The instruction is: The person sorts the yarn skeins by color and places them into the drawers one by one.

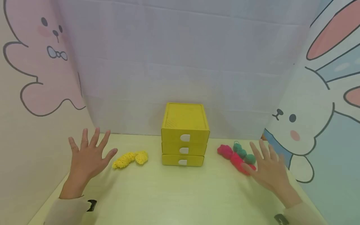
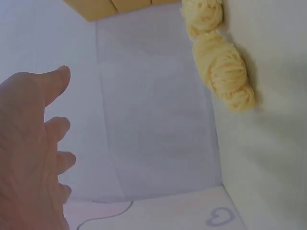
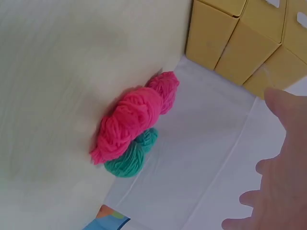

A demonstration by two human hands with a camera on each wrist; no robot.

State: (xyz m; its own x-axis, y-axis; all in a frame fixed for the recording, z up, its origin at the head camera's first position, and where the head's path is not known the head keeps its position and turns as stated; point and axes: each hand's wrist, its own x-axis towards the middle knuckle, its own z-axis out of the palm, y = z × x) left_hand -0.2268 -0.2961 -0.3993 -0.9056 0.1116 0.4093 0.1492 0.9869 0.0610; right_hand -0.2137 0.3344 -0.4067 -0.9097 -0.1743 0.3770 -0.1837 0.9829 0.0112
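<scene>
My left hand [image 1: 89,158] hovers above the table's left side with its fingers spread, holding nothing. Just right of it lies a yellow yarn bundle [image 1: 124,160], which also shows in the left wrist view as a yellow skein [image 2: 223,69]. Over the right side, my right hand [image 1: 270,172] is spread too and grips nothing. Close to its fingertips are a pink-red yarn bundle [image 1: 238,163] and a green yarn bundle [image 1: 241,152], side by side on the table. In the right wrist view the pink yarn [image 3: 129,117] partly covers the green yarn [image 3: 127,160].
A yellow cabinet [image 1: 185,117] of three stacked drawers with white pulls stands at the table's back middle, drawers closed. Behind it hangs a pale cloth wall [image 1: 182,62]. Side panels with a pink cartoon animal [image 1: 33,56] and a white rabbit [image 1: 306,115] flank the table [image 1: 168,193].
</scene>
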